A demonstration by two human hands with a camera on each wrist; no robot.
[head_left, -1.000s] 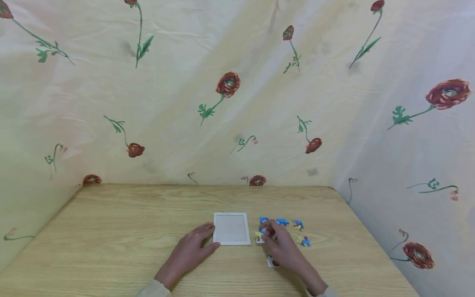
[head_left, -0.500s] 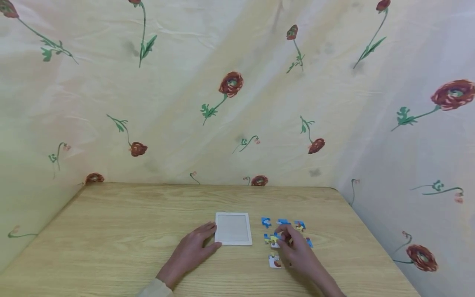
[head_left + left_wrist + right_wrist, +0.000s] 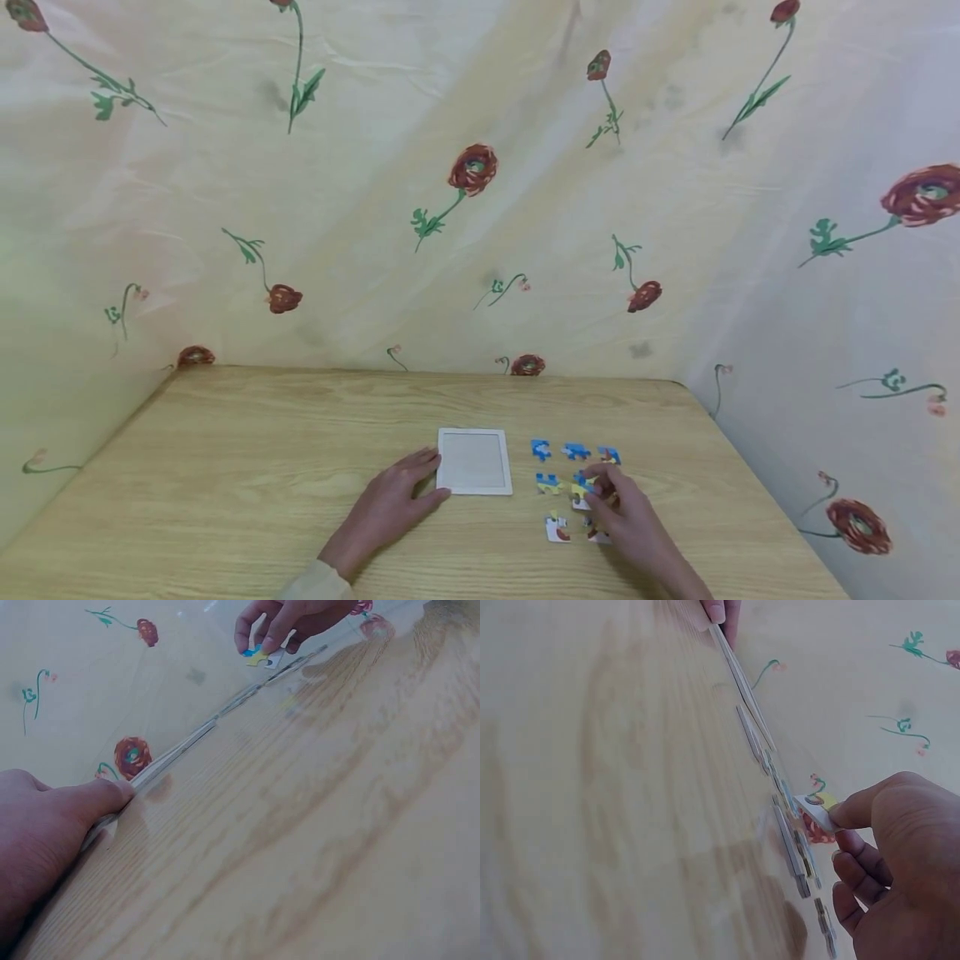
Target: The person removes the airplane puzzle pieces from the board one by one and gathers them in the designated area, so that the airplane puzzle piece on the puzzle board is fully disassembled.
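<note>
A white square frame (image 3: 474, 462) with a plain pale inside lies flat on the wooden table. My left hand (image 3: 397, 504) rests at its left side, fingers straight along the edge and thumb at the near corner; in the left wrist view the thumb lies over the frame's edge. Between thumb and fingers, my right hand (image 3: 630, 512) pinches a yellow, blue and white puzzle piece (image 3: 580, 498), lifted clear of the table in the left wrist view. It hovers among the loose pieces, between a blue-and-yellow piece (image 3: 548, 483) and the right side, partly hiding what lies beneath.
Several puzzle pieces lie in loose rows right of the frame: blue ones (image 3: 576, 451) at the back, a white-and-brown one (image 3: 557, 528) in front. The wood-grain table (image 3: 300, 433) is bordered by a flower-printed cloth (image 3: 360, 208) behind and at both sides.
My right hand has moved rightward over the pieces with the yellow, blue and white piece, uncovering pieces at the left of the group. My left hand stays at the frame; the view has shifted slightly.
</note>
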